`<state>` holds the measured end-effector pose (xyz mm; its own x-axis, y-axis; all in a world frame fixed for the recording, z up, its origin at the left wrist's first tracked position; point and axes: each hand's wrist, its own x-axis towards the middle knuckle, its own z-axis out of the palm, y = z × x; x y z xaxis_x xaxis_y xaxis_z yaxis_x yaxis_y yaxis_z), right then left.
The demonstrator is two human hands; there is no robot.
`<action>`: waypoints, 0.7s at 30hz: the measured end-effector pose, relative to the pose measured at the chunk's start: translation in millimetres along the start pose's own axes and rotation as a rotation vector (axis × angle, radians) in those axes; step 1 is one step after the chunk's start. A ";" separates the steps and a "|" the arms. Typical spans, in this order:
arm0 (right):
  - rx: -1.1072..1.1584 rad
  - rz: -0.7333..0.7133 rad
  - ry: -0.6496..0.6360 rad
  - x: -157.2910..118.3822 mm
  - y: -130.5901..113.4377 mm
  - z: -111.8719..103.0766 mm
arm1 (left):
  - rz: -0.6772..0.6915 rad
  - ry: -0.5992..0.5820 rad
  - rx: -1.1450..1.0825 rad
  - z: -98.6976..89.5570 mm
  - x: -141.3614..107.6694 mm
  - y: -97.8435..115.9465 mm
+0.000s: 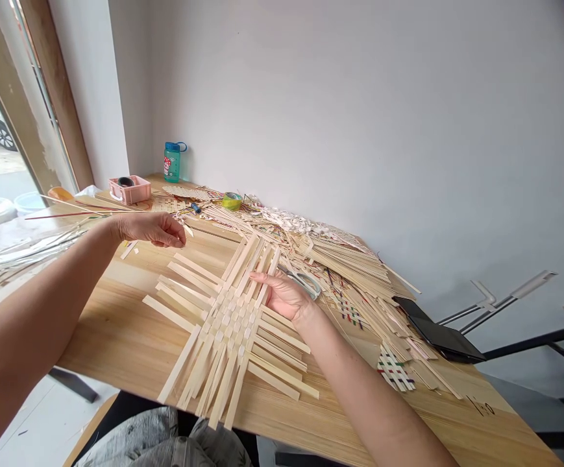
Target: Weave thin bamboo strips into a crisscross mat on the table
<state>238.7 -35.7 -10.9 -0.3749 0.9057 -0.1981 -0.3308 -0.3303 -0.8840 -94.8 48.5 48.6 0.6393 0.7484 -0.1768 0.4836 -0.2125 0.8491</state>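
A woven mat of pale flat strips (230, 318) lies at the middle of the wooden table, its loose strip ends fanning out on all sides. My right hand (282, 292) grips its upper right part, with the thumb on top and the other fingers partly hidden beneath. Above the table, to the upper left of the mat, my left hand (158, 229) is raised with its fingers curled together; whether anything is pinched in them is too small to tell. Scissors with pale handles (306, 283) lie just beyond my right hand.
Piles of loose strips (354, 266) cover the table's back and right side. Farther back stand a pink basket (135, 189), a teal bottle (172, 163) and a yellow-green tape roll (232, 201). A small woven piece (394, 368) and a black flat object (437, 331) lie at right.
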 end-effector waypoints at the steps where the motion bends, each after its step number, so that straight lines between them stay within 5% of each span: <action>1: 0.000 -0.001 0.003 0.1 0.3 0.0 | 0.004 -0.005 -0.009 -0.7 -0.1 -0.9; 9: -0.003 0.011 0.029 -0.2 -0.8 1.4 | 0.076 -0.084 -0.130 18.8 11.6 -3.2; 21: 0.014 0.020 0.030 0.7 -1.7 -0.1 | 0.164 -0.049 -0.272 35.2 18.5 -5.6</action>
<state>239.1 -34.5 -9.6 -0.3556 0.9062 -0.2289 -0.3357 -0.3524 -0.8736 -64.6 41.4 23.0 0.7264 0.6858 -0.0443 0.1979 -0.1470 0.9691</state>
